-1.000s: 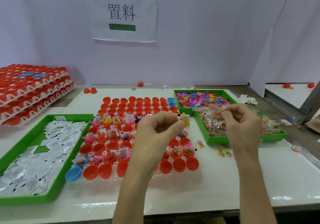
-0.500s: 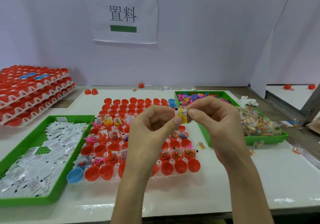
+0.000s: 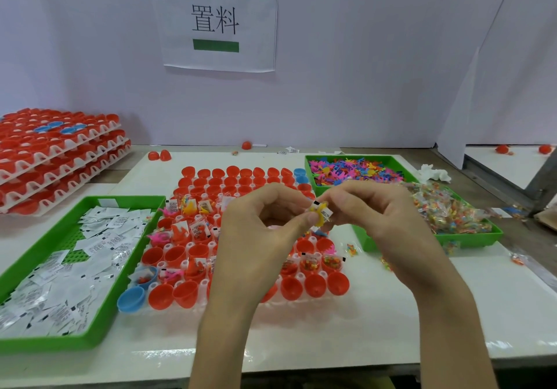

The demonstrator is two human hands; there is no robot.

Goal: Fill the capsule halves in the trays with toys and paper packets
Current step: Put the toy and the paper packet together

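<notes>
A white tray of red capsule halves point(image 3: 315, 286) lies in the middle of the table, with a few blue halves among them. Some halves hold toys and paper packets; many in the far rows hold nothing. Above the tray, my left hand point(image 3: 265, 232) and my right hand point(image 3: 376, 217) meet. Together they pinch a yellow toy point(image 3: 320, 214) and a white paper packet point(image 3: 327, 213) between fingertips. My hands hide the tray's middle cells.
A green bin of white paper packets point(image 3: 60, 268) sits at the left. Two green bins at the right hold colourful plastic toys point(image 3: 352, 168) and clear bagged candy point(image 3: 452, 213). Stacked trays of red capsules point(image 3: 54, 159) stand at the far left. Loose red halves point(image 3: 159, 156) lie near the wall.
My right hand came from the candy bin to my left hand and now pinches the yellow toy and packet with it. The hands then shifted slightly right.
</notes>
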